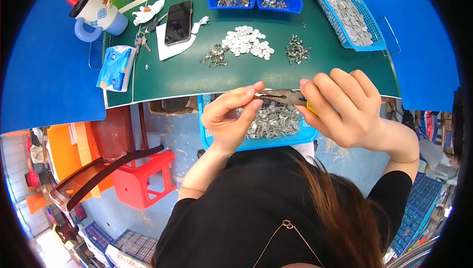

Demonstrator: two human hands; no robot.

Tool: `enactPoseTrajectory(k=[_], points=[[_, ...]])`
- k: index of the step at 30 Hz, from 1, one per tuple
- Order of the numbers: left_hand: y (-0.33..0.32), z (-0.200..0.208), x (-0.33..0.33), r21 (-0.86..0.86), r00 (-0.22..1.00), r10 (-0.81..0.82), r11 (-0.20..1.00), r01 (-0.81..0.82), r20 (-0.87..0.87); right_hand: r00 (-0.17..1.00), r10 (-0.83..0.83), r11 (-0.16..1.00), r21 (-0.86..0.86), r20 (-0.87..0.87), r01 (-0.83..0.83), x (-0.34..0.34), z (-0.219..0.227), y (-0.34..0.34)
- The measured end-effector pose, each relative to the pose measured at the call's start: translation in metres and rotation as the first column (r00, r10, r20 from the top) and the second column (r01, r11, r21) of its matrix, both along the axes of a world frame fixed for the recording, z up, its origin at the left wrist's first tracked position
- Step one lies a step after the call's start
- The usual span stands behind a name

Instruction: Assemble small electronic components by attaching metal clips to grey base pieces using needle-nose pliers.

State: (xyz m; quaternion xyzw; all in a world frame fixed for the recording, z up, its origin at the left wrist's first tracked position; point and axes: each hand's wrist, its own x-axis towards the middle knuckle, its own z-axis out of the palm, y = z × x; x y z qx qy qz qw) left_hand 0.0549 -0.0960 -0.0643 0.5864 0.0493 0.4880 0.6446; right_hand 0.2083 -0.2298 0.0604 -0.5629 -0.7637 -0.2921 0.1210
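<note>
My right hand [343,105] is closed round the handles of a pair of long-nose pliers [282,95], which point left. Thumb and fingers of my left hand [230,115] pinch a small part at the plier tips; it is mostly hidden by the fingertips. Both hands are above a light-blue basket [266,142] at my lap, holding many small clear and metallic pieces [273,121]. Ahead on the green table lie a pile of white flat pieces [246,41] and, on either side of it, small heaps of metal parts [215,56], [297,49].
Two joined blue bins [254,5] with metal parts stand at the table's far edge. A blue basket [372,45] of flat pieces is far right. Leftward are a phone [178,23], keys [142,42], tissues [116,69] and a tumbler [101,14]. A red stool [143,181] stands at lower left.
</note>
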Motion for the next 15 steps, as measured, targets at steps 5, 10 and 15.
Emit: enactPoseTrajectory(k=[5, 10, 15], points=[[0.002, 0.001, 0.0, 0.102, 0.999, 0.027, 0.995, -0.023, -0.04, 0.999, -0.014, 0.999, -0.032, 0.042, 0.016, -0.003, -0.002, -0.002], [0.0, -0.005, -0.003, -0.107, 0.991, -0.107, 0.989, 0.098, -0.079, 0.926, -0.128, 0.983, -0.17, -0.355, 0.071, 0.008, -0.013, 0.005], [0.006, -0.03, -0.015, -0.313, 0.966, -0.175, 0.944, 0.108, -0.193, 0.737, -0.387, 0.921, -0.19, -0.554, 0.341, 0.051, -0.083, -0.013]])
